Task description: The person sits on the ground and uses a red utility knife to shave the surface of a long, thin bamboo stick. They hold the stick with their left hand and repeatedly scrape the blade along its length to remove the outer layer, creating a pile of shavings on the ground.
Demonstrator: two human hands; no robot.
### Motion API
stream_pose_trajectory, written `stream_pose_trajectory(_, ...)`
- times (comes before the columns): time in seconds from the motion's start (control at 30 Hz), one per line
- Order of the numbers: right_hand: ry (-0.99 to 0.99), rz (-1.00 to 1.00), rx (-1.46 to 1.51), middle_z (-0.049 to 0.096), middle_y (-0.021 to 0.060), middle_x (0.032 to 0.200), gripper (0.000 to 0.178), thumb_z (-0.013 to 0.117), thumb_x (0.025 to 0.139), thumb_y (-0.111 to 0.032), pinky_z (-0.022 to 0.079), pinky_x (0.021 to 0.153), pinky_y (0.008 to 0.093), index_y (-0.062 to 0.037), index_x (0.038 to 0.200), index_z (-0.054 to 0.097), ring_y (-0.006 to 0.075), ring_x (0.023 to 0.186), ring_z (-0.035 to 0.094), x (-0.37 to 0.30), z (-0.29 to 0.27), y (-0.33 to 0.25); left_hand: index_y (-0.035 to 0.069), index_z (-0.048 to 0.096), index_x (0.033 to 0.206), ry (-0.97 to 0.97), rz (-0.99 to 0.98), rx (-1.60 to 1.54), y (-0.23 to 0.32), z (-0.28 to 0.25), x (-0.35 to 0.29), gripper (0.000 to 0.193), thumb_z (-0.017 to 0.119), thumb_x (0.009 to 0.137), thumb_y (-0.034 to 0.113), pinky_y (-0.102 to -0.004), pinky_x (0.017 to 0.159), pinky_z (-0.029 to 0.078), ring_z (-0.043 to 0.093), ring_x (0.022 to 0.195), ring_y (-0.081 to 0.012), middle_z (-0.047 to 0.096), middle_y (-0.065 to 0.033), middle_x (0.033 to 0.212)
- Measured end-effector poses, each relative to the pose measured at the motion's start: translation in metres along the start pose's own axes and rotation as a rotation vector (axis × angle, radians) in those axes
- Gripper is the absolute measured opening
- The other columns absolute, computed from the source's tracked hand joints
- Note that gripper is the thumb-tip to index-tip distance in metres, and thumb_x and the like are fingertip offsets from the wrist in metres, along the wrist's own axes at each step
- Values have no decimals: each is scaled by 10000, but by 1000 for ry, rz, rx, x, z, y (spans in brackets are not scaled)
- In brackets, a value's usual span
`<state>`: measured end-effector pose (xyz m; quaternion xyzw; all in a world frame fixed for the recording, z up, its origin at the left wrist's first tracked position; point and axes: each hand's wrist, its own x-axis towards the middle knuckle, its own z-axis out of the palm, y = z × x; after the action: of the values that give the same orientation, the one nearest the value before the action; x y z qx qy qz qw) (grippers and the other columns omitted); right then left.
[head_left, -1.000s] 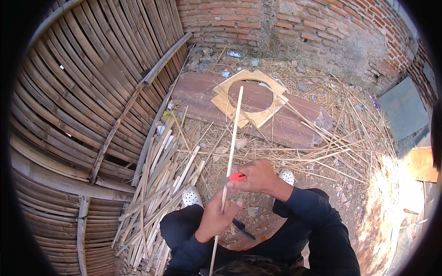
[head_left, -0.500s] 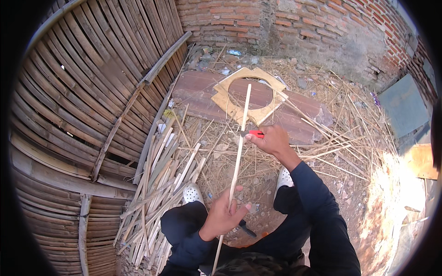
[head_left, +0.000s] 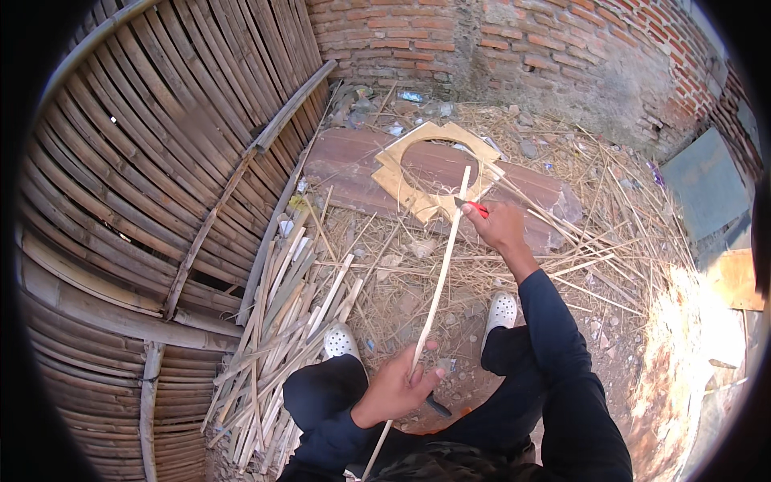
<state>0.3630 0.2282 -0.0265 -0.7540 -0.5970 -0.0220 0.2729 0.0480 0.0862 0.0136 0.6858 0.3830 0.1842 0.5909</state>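
Observation:
A long pale bamboo strip [head_left: 442, 281] slants up and away from my lap. My left hand [head_left: 395, 387] is closed around its lower part, thumb pointing right. Farther up, my right hand [head_left: 502, 227] grips a small red-handled knife [head_left: 475, 208], its dark blade against the strip a little below the far tip. Thin curled shavings [head_left: 454, 189] show near the blade. On the ground just right of my left hand lies a dark, flat object [head_left: 438, 405], partly hidden, whose kind I cannot make out.
A pile of split bamboo strips [head_left: 265, 345] lies left, beside a slatted bamboo wall [head_left: 120, 201]. Ahead, a yellowish board with a round hole [head_left: 391, 178] rests on a brown panel [head_left: 337, 161]. Behind stands a brick wall [head_left: 401, 40]. Loose straw-like slivers [head_left: 594, 249] litter the right.
My right hand and the knife have moved away from me and rightward, closer to the strip's far tip. That tip has swung right, while my left hand has barely moved.

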Motion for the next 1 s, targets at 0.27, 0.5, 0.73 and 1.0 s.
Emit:
stream_pose_trajectory(0.27,123,45,-116,609,164,580,690,499,794,-726,463,536,442,-74,720,712,351,580,616,15,-12,42,22,545,1230,-56,34,11,8,3,0,310,487,1000,221,-238,543,342,381,583,-48,385,41,621)
stream_pose_trajectory(0.5,126,131,-106,627,208,644,715,485,807,-724,478,620,474,-49,755,714,385,651,625,15,-7,65,37,548,1224,-90,34,64,12,2,-1,290,453,1012,210,-249,535,339,376,572,-56,369,28,616)
stream_pose_trajectory(0.73,173,592,119,617,251,684,813,403,846,-741,464,625,457,18,676,639,351,652,625,2,-10,154,9,548,1229,-176,-13,-284,-7,9,-50,346,380,1040,245,-217,515,303,348,526,-43,379,44,583)
stream_pose_trajectory(1.0,-94,19,315,531,186,542,690,503,856,-649,414,542,444,-5,620,583,353,536,543,-33,-46,2,31,441,1266,245,62,-614,1,17,1,316,383,1036,240,-183,540,339,399,555,-43,517,4,752)
